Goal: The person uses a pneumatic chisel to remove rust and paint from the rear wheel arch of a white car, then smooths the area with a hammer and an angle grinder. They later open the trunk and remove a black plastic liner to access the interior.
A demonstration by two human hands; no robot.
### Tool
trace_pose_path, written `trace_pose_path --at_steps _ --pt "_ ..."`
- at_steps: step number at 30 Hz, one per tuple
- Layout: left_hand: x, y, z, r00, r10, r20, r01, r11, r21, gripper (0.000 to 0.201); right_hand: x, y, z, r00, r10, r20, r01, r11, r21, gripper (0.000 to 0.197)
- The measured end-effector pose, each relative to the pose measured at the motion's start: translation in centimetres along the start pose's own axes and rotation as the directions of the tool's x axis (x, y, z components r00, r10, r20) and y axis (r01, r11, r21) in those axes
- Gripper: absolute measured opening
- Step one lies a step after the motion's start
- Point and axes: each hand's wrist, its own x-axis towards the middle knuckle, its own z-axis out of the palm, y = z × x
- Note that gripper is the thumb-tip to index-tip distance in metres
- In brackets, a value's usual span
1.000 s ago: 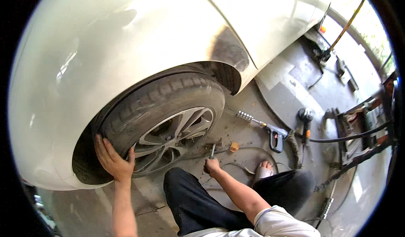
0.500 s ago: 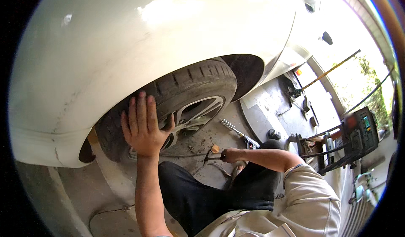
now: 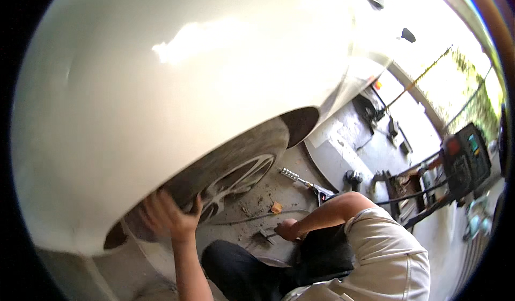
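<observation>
Left hand (image 3: 169,215) spread open, flat on tyre (image 3: 236,159) at lower left of centre, likely for steadying wheel under white car body (image 3: 177,86). Right hand (image 3: 287,229) closed around small dark tool (image 3: 266,236) on floor (image 3: 343,161), lower centre, below and right of tyre. Impact wrench (image 3: 311,183) just beyond.

A pale beige short-sleeved shirt (image 3: 386,258) with stitched seams is worn, its sleeve ending above the right elbow. Dark trousers (image 3: 241,274) are worn. Both forearms and hands are left bare.
</observation>
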Motion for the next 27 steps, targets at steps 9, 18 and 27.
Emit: trace_pose_path --at_steps 9,18,27 --pt "2.4 1.1 -6.3 0.663 -0.165 0.730 0.063 0.984 0.166 0.083 -8.9 -5.7 -5.7 0.857 0.508 0.090 -0.391 0.525 0.756 0.020" --pt "23.7 0.5 -27.0 0.415 0.360 0.835 0.269 0.829 -0.491 0.017 -53.7 -12.6 -4.7 0.616 0.785 0.059 -0.158 0.050 0.986 0.019" --pt "48.4 -29.2 -26.5 0.998 -0.056 -0.019 0.055 0.995 -0.084 0.040 -56.5 -46.9 12.7 0.370 0.021 0.929 0.595 -0.773 -0.219 0.019"
